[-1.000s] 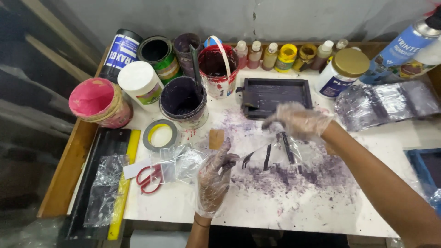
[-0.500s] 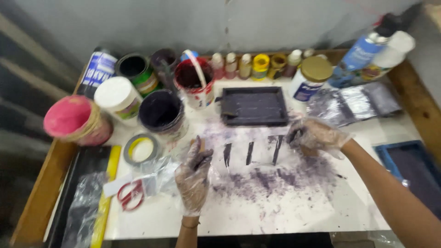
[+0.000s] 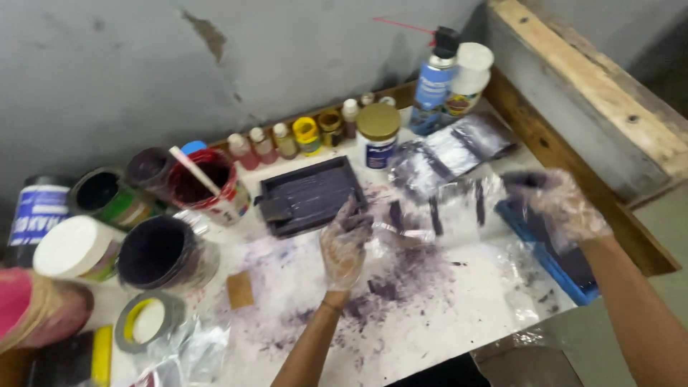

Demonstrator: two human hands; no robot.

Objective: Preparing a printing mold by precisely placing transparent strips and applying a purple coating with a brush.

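Note:
Both my hands wear thin clear gloves smeared with purple. My left hand (image 3: 344,245) pinches the left end of a clear plastic sheet (image 3: 438,213) marked with dark purple stripes. My right hand (image 3: 557,203) grips the sheet's right end, over a blue tray (image 3: 553,264) at the table's right edge. The sheet hangs slightly above the white table top (image 3: 444,315), which is stained with purple smears. A dark rectangular ink tray (image 3: 308,195) lies just behind my left hand.
Paint cans stand at the left: a red one with a stick (image 3: 208,185), a dark purple one (image 3: 154,252), a white-lidded one (image 3: 72,247). Small bottles (image 3: 287,140), a gold-lidded jar (image 3: 378,131) and a spray can (image 3: 433,84) line the wall. A tape roll (image 3: 147,322) lies front left. A wooden ledge (image 3: 595,93) bounds the right.
Both hands have raised the striped sheet off the stained table and carried it to the right, toward the blue tray. The view has swung right as well.

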